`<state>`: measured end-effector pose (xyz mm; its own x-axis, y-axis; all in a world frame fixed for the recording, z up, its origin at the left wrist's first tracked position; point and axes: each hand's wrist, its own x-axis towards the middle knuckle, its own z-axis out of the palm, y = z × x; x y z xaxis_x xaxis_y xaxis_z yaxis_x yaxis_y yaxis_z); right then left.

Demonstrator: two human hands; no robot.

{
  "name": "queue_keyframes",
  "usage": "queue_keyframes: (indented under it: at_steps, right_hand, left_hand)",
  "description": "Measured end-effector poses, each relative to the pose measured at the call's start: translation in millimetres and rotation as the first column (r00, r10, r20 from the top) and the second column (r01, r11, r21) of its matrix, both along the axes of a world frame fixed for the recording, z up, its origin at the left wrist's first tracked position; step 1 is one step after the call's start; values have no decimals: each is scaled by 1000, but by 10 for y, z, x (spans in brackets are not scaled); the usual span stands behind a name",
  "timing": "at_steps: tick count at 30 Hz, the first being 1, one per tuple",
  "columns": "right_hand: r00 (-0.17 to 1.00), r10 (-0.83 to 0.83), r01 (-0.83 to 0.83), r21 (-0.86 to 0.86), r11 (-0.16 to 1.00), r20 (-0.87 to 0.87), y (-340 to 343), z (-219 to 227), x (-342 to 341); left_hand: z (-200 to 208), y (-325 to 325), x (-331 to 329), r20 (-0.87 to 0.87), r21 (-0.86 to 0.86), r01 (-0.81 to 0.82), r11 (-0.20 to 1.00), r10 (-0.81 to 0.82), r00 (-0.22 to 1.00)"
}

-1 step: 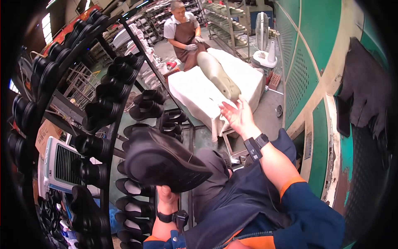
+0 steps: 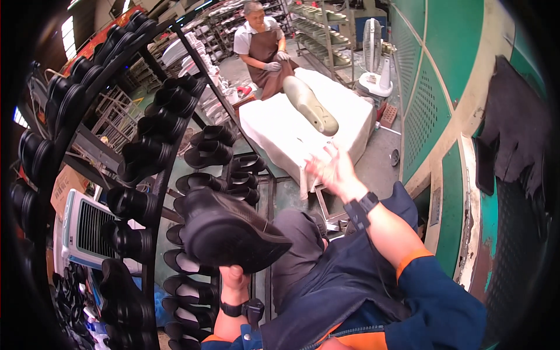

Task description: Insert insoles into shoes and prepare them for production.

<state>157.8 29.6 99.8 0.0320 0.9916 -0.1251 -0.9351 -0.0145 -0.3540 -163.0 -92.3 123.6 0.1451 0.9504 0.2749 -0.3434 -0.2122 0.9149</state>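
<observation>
My left hand (image 2: 234,277) grips a black shoe (image 2: 224,224) from beneath, its dark sole tilted toward me. The shoe hides most of the fingers; the thumb shows below it. My right hand (image 2: 332,170) reaches forward, palm up with fingers apart and a little blurred, holding nothing. Just beyond its fingertips, a grey-green shoe last (image 2: 306,104) lies on a white cloth-covered table (image 2: 265,131). Between the hand and the last there is a small gap.
Racks of black shoes (image 2: 140,157) stand close on my left, with an air cooler (image 2: 93,224) behind. Across the table sits a person in a brown apron (image 2: 265,52) and gloves. A fan (image 2: 373,49) and green metal panels (image 2: 429,111) are on the right; a dark glove (image 2: 516,122) hangs there.
My right hand has drawn slightly back from the last. The shoe in my left hand has tipped and lowered a little. The view has shifted slightly.
</observation>
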Motion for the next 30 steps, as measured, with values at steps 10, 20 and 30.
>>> queue_keyframes:
  at_steps: [10,20,30]
  right_hand:
    - [380,831,-789,-326,521,406,-1192,-196,-1620]
    - [339,850,-869,-212,447,403,-1208,-548,-1479]
    - [290,854,-886,-216,411,433,-1195,-455,-1362]
  left_hand:
    - [-110,-398,-480,-530,-417,-74,906,-176,830]
    - [-1242,-56,-1021,-522,-633,-239,736,-178,834]
    - [-2221,180,-1154,-957,20,-324,946,112,269]
